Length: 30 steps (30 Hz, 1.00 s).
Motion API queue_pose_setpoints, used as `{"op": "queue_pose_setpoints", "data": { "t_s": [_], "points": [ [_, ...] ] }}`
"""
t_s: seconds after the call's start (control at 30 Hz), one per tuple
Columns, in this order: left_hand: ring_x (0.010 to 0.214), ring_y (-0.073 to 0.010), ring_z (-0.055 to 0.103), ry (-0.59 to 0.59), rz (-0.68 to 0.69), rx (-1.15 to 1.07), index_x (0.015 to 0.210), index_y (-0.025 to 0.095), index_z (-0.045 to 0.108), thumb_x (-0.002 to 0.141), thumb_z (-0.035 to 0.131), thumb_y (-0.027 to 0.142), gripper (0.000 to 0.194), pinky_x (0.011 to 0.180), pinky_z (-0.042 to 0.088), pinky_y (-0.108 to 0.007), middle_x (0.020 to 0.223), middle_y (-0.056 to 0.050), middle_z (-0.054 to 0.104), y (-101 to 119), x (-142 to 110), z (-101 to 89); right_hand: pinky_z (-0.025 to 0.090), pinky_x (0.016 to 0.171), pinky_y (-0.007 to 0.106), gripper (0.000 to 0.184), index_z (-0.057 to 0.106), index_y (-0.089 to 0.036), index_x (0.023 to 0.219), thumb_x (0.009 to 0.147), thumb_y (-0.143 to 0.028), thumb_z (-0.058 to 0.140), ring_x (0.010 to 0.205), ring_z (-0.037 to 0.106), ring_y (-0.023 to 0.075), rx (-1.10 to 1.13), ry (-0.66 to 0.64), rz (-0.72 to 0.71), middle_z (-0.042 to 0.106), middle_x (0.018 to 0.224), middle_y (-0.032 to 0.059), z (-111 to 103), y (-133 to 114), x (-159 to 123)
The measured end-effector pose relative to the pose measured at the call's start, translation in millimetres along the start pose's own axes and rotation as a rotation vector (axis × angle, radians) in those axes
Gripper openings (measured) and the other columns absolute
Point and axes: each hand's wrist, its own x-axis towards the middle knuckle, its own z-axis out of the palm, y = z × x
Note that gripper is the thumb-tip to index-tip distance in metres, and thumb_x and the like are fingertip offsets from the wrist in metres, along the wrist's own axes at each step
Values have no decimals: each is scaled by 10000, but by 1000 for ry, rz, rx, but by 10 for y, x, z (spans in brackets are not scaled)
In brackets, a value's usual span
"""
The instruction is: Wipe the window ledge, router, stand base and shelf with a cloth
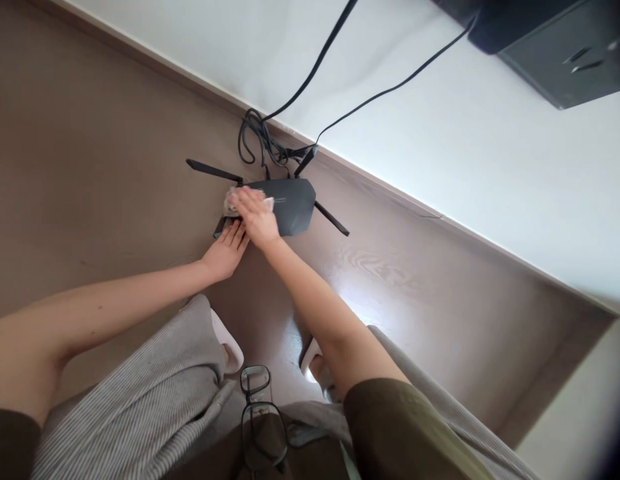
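Note:
A black Wi-Fi router [297, 203] lies flat on the brown wood-look floor, with its antennas spread outward. My right hand [256, 215] presses a crumpled white tissue [231, 201] against the left part of the router's top; whether it is paper or cloth I cannot make out. Just below it, my left hand [229, 250] rests its outstretched fingers on the router's near left edge, close beside my right hand. Part of the router and most of the tissue are hidden under my hands.
Black cables [263, 137] lie coiled behind the router, and two run up along the white wall [390, 147]. A dark boxy object [575, 53] juts in at upper right. My knees and white slippers [230, 343] are near. Eyeglasses [263, 420] hang at the bottom.

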Motion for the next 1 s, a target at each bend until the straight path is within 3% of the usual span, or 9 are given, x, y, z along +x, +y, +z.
{"op": "queue_pose_setpoints", "data": {
  "t_s": [0.13,0.2,0.37,0.5,0.63,0.77,0.87,0.93,1.0],
  "points": [
    [1525,-388,73,-40,-10,22,1523,-25,265,764,489,77,798,1218,172,-571,1619,-291,150,59,-19,-46,190,1259,473,671,448,-132,1477,842,14,286,1532,218,208,-40,456,427,344,1597,134,-200,373,-305],
    [1524,-393,88,-27,-26,18,1525,-20,259,772,490,88,795,1215,161,-588,1611,-301,163,116,-2,-92,183,1257,485,712,412,-118,1502,816,8,271,1542,180,204,-53,523,452,319,1607,150,-92,401,-565],
    [1522,-409,95,103,-37,-5,1508,9,303,809,498,109,732,1200,147,-618,1600,-298,221,254,291,-297,221,1237,527,720,356,-228,1544,854,-44,264,1545,166,190,-80,527,341,382,1579,111,309,264,-930],
    [1518,-441,25,106,-44,-52,1554,42,191,781,590,148,877,1190,116,-642,1633,-282,101,232,578,-407,223,1235,514,745,291,-219,1570,850,-28,291,1543,179,211,-158,459,406,333,1605,110,-11,396,-587],
    [1528,-385,86,69,-76,-93,1561,68,207,803,510,92,816,1215,155,-578,1646,-228,140,146,634,-421,210,1239,527,728,274,-182,1575,863,-35,311,1546,168,248,-56,449,542,238,1644,124,-228,459,-413],
    [1529,-296,166,93,-119,-182,1555,123,251,825,387,16,750,1225,228,-515,1642,-168,219,94,604,-439,179,1247,559,658,326,-189,1557,913,-88,239,1556,113,226,197,530,573,267,1636,118,290,145,-757],
    [1525,-253,193,109,-143,-234,1552,134,251,853,357,38,714,1226,258,-474,1636,-144,250,74,610,-469,153,1269,499,597,506,-254,1456,920,-82,305,1536,206,182,239,305,364,470,1533,71,738,-69,-978],
    [1523,-257,196,89,-157,-237,1544,118,263,857,366,54,698,1226,260,-474,1634,-153,246,71,620,-492,158,1276,432,544,597,-292,1369,927,-84,357,1507,287,155,202,144,212,560,1457,42,827,-54,-1009],
    [1520,-253,204,80,-168,-227,1536,118,280,846,358,38,698,1230,253,-476,1629,-152,263,82,628,-513,165,1276,411,522,621,-282,1347,937,-89,362,1498,310,157,142,143,165,561,1458,49,742,84,-976]
  ]
}}
